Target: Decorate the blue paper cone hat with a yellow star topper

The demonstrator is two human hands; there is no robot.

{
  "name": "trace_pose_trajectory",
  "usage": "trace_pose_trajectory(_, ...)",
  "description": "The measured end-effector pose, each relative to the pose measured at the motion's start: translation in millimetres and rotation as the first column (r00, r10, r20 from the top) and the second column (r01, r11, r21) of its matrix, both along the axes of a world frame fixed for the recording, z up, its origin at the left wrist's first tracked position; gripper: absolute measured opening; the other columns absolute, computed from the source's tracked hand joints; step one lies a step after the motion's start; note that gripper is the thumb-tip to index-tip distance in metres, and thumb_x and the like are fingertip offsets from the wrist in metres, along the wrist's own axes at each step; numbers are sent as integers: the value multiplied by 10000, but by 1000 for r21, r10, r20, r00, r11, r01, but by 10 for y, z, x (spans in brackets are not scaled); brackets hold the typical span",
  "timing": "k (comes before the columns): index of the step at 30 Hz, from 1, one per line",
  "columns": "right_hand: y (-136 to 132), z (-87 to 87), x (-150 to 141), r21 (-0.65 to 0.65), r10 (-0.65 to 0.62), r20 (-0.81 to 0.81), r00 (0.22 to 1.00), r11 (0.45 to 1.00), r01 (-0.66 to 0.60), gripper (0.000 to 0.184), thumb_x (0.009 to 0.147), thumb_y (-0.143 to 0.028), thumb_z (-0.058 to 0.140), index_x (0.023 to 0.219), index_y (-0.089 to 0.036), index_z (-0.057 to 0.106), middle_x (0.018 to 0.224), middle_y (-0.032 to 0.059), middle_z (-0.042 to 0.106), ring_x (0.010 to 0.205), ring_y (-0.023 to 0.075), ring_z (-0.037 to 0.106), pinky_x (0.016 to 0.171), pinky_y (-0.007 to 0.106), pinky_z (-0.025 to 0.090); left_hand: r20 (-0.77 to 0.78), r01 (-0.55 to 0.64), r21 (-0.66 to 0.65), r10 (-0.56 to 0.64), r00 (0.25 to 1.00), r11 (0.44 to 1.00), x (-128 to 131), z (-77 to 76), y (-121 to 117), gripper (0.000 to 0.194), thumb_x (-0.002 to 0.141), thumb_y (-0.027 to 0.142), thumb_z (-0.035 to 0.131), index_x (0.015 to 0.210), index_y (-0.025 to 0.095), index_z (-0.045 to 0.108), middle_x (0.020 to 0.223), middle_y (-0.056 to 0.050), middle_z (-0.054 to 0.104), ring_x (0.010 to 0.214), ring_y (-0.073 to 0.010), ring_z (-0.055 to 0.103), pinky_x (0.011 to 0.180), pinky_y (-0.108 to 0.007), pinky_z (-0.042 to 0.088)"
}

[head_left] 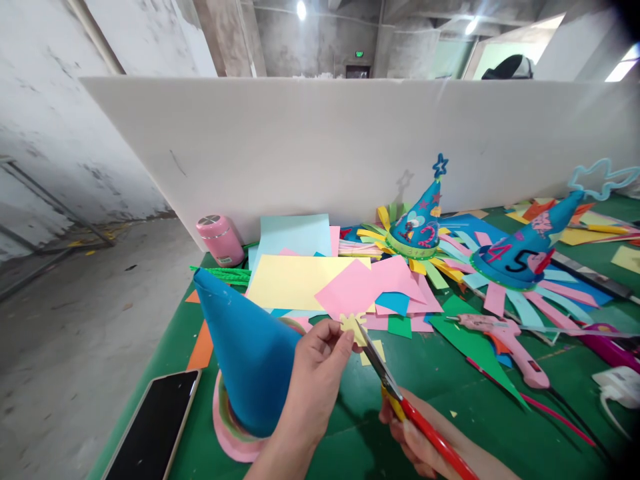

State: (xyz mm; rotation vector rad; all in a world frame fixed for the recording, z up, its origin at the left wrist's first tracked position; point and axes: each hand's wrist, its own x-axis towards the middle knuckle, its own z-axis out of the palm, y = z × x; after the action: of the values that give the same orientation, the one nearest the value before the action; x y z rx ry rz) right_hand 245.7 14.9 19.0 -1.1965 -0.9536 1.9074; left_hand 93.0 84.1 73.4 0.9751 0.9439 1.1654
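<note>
Between the thumb and fingers of my left hand is a small pale yellow paper cutout with a notched upper edge. My right hand grips scissors with red and yellow handles. Their blade tips meet the right side of the cutout; whether paper lies between the blades I cannot tell. Just left of my left hand, a plain blue paper cone stands on a pink and green ring base, partly covered by my forearm. A small yellow paper scrap lies behind the scissors.
Coloured paper sheets lie ahead, beside a pink canister. Two decorated cone hats stand at the back right. A pink glue gun with its cord lies to the right. A phone rests at the left table edge. A white panel rises behind.
</note>
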Motion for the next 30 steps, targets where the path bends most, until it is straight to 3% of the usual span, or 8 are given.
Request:
trace_pose_trajectory(3,2,66,47,-15,81,61,995,997,-80,419,647,-585,595,736,-180,536,584,-54,378,457,45,279,405,165,295,-7,21,1,-21,1000,1000,-6,-14,1,122,740,245,586,656,158,571,645,0,571,643,-117,495,639,-229,396)
trace_pose_trajectory(9,-27,143,52,-11,48,68,997,999,-47,414,673,-590,568,707,-180,526,654,-29,393,482,55,293,422,177,289,-48,19,-22,-20,999,1000,-9,7,5,121,742,246,589,661,160,565,628,8,571,631,-113,506,632,-225,397)
trace_pose_trajectory(23,-65,136,4,-2,-73,-58,996,997,73,411,645,-567,611,730,-174,527,530,-78,320,403,22,127,306,156,76,-22,13,-47,-14,1000,999,-14,-13,22,137,715,283,612,673,153,621,654,-31,606,681,-148,533,676,-248,401)
trace_pose_trajectory(30,-60,180,27,44,4,-40,999,999,-2,448,658,-615,555,755,-183,484,526,-87,310,387,16,130,313,165,68,-46,27,-12,-27,999,1000,-17,-25,12,134,752,277,574,710,155,610,657,-24,600,676,-142,528,684,-265,402)
